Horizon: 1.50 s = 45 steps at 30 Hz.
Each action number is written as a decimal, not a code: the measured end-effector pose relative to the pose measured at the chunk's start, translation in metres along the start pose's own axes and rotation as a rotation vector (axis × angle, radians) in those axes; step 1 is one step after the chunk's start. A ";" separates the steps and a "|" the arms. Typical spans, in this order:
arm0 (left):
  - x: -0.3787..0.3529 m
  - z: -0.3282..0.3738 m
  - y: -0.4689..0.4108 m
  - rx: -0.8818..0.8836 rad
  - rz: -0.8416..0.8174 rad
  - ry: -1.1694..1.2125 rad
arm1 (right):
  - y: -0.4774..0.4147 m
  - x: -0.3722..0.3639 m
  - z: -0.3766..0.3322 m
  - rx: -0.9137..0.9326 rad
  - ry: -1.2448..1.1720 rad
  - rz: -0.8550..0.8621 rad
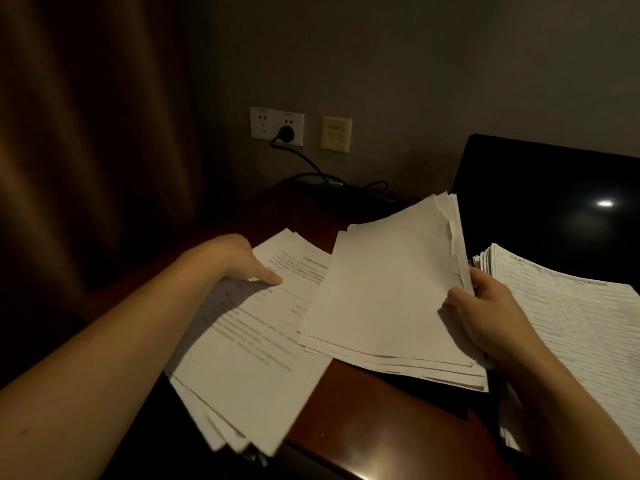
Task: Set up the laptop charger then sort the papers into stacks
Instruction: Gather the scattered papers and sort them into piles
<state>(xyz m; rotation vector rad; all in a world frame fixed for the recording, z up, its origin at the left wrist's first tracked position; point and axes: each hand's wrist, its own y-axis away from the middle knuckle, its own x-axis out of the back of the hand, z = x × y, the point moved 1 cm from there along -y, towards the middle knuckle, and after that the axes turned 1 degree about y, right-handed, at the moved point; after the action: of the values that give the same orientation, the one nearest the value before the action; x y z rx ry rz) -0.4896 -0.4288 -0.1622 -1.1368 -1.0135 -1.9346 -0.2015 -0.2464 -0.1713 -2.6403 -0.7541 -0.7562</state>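
1. Standing at 2 o'clock on the desk point(363, 410), a dark laptop screen point(540, 202) rises just behind the papers.
2. At 12 o'clock a black plug point(286, 133) sits in a white wall outlet point(263, 123). Its cable point(311, 164) drops to the desk's far edge, and a beige wall plate point(336, 134) is just beside the outlet.
3. A brown curtain point(86, 150) fills the 9 to 11 o'clock side.
4. The left hand point(242, 261) reaches in from 8 o'clock, palm down. Its thumb lies on the top sheets of the left stack point(242, 358) and its fingers are hidden past the paper's edge, so it holds those sheets.
5. The right hand point(485, 306) comes in from 4 o'clock and grips the right edge of the blank bundle point(388, 289), thumb on top, fingers behind.
6. The left stack, print up, has its long axis from 7 to 1 o'clock and overhangs the desk's near edge.
7. The blank bundle stands at centre, tilted, pointing toward 1 o'clock; its near left corner overlaps the left stack.
8. The right stack point(571, 323), print up, lies at 4 o'clock in front of the screen, running 11 to 5 o'clock.
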 end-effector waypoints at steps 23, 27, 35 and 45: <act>0.021 0.046 0.044 -0.131 -0.180 1.580 | -0.006 -0.005 0.010 -0.270 -0.252 -0.046; 0.022 0.073 0.067 -0.226 -0.315 1.569 | -0.011 -0.007 0.016 -0.425 -0.510 -0.048; 0.047 0.102 0.083 -0.446 -0.545 1.699 | -0.013 0.000 0.009 -0.454 -0.789 -0.132; -0.021 0.095 0.039 -0.221 0.119 1.218 | -0.016 0.010 0.017 -0.416 -1.065 -0.236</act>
<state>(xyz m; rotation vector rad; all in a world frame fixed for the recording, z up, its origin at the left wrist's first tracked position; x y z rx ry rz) -0.4117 -0.3617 -0.1394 0.0311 -0.0591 -2.1202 -0.1959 -0.2222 -0.1772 -3.2939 -1.2577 0.6400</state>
